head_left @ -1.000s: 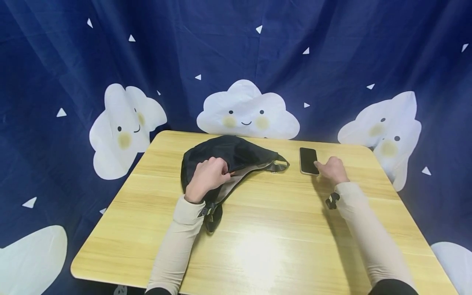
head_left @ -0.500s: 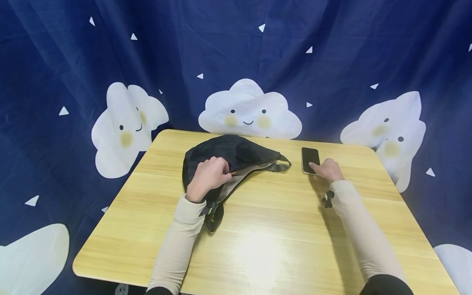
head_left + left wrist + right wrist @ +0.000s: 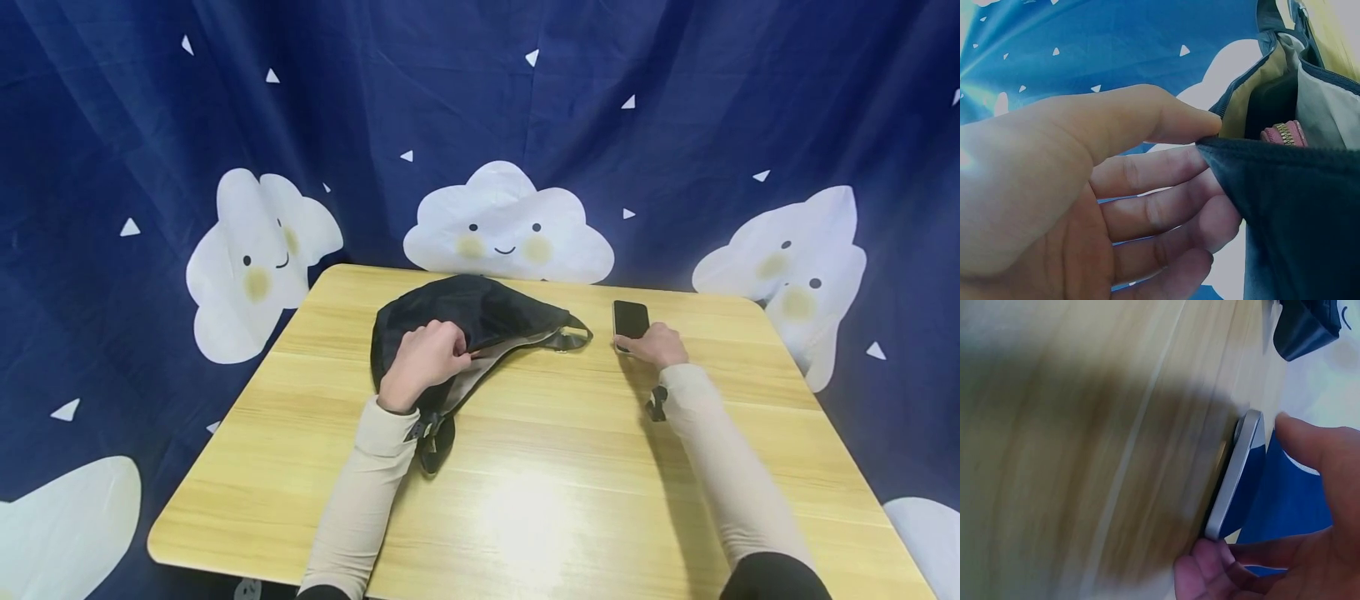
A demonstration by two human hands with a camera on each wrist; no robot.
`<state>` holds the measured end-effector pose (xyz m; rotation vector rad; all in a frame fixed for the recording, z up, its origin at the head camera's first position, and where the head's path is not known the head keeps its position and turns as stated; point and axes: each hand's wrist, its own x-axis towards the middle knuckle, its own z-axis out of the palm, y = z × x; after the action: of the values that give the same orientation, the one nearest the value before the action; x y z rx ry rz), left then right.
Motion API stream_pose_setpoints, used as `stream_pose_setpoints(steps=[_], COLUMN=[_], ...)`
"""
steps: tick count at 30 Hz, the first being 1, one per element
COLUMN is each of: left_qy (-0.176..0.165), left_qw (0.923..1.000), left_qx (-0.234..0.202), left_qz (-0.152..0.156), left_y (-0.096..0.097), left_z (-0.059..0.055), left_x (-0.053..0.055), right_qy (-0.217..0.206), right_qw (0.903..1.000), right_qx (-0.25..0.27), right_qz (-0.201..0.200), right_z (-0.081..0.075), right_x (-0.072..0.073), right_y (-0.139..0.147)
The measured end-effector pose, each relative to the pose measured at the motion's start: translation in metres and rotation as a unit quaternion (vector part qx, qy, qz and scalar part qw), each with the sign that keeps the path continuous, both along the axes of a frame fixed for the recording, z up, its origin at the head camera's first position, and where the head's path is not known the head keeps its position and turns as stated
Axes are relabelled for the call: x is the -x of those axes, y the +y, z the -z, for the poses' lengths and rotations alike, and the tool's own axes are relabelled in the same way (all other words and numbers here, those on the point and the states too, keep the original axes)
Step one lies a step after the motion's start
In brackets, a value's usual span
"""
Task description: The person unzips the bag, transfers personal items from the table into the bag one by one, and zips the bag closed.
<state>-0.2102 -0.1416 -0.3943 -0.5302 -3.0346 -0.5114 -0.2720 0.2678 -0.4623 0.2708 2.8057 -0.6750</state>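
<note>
On the left half of the table lies a black fabric bag (image 3: 480, 304) with a pale lining and a strap. My left hand (image 3: 427, 358) pinches the edge of its zippered opening between thumb and index finger, holding the mouth apart. Inside, a pink item with a gold zipper (image 3: 1288, 134) shows in the left wrist view. A phone (image 3: 630, 318) lies screen up near the table's back right. My right hand (image 3: 662, 345) spans it: the fingertips (image 3: 1207, 553) are at one long edge, while the thumb stands just off the opposite edge.
The light wood table (image 3: 555, 450) has rounded corners and carries the bag and phone. A dark blue curtain (image 3: 360, 100) with white clouds hangs close behind its back edge. The bag's strap loop (image 3: 576, 333) reaches toward the phone.
My right hand has moved left over the phone, its thumb passing from the right edge across to the lower left corner. The left hand keeps its pinch on the bag.
</note>
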Motion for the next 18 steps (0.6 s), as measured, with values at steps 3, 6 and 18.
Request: stream_pose_setpoints(steps=[3,6,18], left_qy=[0.000,-0.002,-0.007], left_qw=[1.0000,1.0000,1.0000], left_qx=[-0.002,-0.004,-0.004], left_qz=[0.003,0.005,0.005], left_y=[0.0006,0.0012,0.0015], left_z=[-0.0007,-0.0014,-0.0005], left_x=[-0.0004,-0.0007,-0.0003], right_qy=[-0.006,-0.009,-0.015], right_qw=[1.0000,0.9999,0.9986], right_qx=[-0.001,0.005,0.041], right_qz=[0.005,0.013,0.031], right_z=[0.0005,0.0005,0.0051], right_x=[0.0004,-0.0005,0.0005], right_y=[-0.0011,-0.0009,0.0033])
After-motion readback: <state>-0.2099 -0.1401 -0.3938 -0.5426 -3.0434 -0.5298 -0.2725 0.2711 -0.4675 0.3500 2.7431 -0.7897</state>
